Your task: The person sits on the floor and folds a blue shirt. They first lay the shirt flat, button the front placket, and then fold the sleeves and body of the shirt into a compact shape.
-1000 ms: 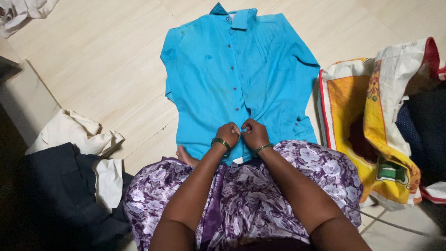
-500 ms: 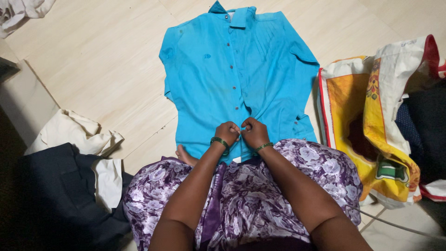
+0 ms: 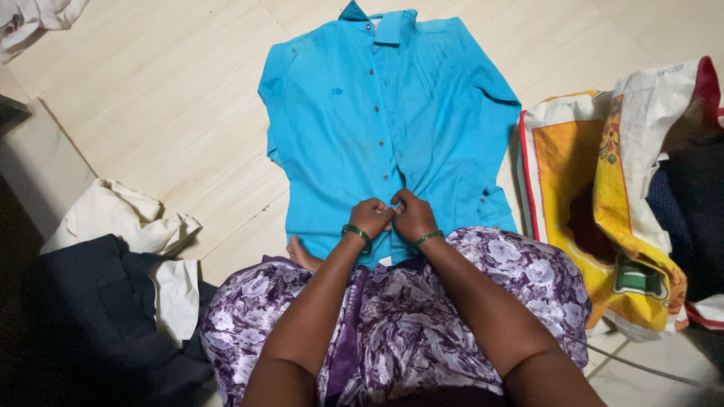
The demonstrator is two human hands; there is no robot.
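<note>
Left hand [image 3: 371, 216] and right hand [image 3: 412, 216], knuckles touching, both pinch the button strip near the hem of a blue shirt [image 3: 354, 128]. Shirt lies flat on the floor [image 3: 151, 98], front up, collar at the far end, hem at the person's knees. A yellow-and-white sack [image 3: 603, 203] lies just beside its right edge; cream cloth [image 3: 121, 215] and dark cloth [image 3: 90, 309] lie at left.

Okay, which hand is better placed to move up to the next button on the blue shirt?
Probably the left hand. Both hands pinch the blue shirt at its lower placket, but the buttons run up on the left hand's side, while the right hand sits over the other front panel.
</note>
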